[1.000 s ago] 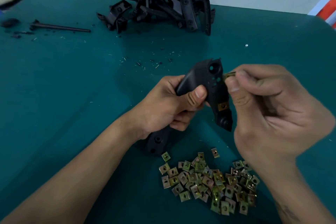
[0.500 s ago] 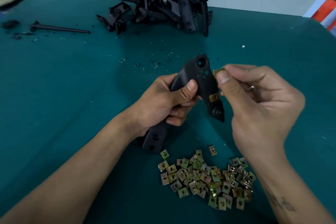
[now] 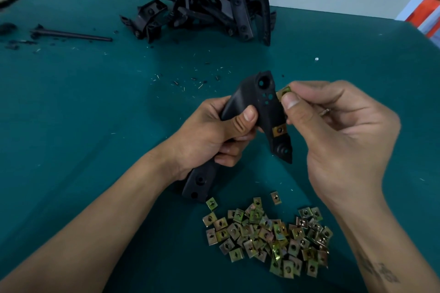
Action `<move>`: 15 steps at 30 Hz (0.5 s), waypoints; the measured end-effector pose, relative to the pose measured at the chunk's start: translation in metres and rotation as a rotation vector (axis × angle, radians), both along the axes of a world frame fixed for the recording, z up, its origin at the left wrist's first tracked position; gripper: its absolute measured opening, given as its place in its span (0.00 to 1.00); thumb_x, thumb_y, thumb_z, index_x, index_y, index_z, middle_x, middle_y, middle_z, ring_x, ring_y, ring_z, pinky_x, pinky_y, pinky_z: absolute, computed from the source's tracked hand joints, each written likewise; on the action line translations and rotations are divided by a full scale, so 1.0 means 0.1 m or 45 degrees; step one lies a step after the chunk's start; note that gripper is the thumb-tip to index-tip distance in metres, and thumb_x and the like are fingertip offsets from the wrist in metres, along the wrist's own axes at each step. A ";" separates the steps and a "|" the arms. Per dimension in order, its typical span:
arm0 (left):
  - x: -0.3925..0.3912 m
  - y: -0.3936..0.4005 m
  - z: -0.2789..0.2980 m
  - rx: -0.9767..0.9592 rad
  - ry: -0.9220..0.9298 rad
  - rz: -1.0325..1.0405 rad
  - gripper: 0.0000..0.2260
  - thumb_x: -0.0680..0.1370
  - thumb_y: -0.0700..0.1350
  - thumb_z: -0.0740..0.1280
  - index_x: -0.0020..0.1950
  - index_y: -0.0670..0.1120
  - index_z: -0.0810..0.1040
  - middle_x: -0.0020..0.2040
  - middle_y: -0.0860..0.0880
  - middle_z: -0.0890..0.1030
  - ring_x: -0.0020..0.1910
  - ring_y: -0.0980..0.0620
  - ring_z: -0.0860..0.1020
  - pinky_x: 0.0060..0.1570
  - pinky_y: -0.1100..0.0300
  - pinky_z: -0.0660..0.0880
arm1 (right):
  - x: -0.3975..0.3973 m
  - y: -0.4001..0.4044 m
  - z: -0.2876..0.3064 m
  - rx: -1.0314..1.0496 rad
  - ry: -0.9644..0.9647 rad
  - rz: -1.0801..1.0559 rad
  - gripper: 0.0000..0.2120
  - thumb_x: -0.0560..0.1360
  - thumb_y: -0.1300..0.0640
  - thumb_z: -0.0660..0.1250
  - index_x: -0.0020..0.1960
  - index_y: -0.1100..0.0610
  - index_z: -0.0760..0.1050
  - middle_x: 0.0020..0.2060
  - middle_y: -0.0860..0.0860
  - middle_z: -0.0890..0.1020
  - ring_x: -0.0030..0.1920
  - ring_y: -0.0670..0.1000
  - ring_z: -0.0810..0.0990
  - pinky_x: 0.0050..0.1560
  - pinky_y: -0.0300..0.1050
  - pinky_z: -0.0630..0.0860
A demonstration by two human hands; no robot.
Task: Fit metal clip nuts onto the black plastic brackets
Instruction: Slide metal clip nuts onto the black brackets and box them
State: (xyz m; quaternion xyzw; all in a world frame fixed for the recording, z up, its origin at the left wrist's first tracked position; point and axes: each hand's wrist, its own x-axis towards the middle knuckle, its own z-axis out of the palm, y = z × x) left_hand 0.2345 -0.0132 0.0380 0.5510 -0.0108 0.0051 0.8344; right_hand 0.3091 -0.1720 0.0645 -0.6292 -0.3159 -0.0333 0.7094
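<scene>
Barely shifted since earlier, the left hand (image 3: 209, 133) grips the curved black bracket (image 3: 259, 112) mid-frame, one brass clip (image 3: 279, 130) already fitted; right hand (image 3: 338, 131) pinches another clip nut (image 3: 283, 92) at its upper edge; loose nuts (image 3: 269, 233) lie heaped at lower centre.

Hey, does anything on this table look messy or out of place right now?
Yes: small black chips and pale slivers lie scattered over the teal table cover, in front of the jumbled heap of black plastic brackets.
</scene>
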 end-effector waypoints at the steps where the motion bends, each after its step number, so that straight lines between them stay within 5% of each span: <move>1: 0.00 0.00 0.00 -0.001 -0.002 -0.004 0.12 0.81 0.45 0.62 0.39 0.49 0.79 0.33 0.47 0.63 0.24 0.56 0.60 0.23 0.67 0.60 | 0.01 -0.01 0.00 0.005 0.007 0.016 0.07 0.73 0.66 0.76 0.46 0.55 0.83 0.41 0.47 0.87 0.39 0.48 0.82 0.42 0.40 0.78; 15: -0.02 -0.01 0.03 0.061 -0.020 0.005 0.13 0.81 0.45 0.62 0.38 0.50 0.80 0.33 0.47 0.63 0.24 0.55 0.59 0.23 0.66 0.60 | -0.05 0.06 -0.06 0.217 0.214 0.024 0.08 0.72 0.66 0.75 0.42 0.53 0.86 0.41 0.49 0.87 0.41 0.47 0.83 0.46 0.39 0.78</move>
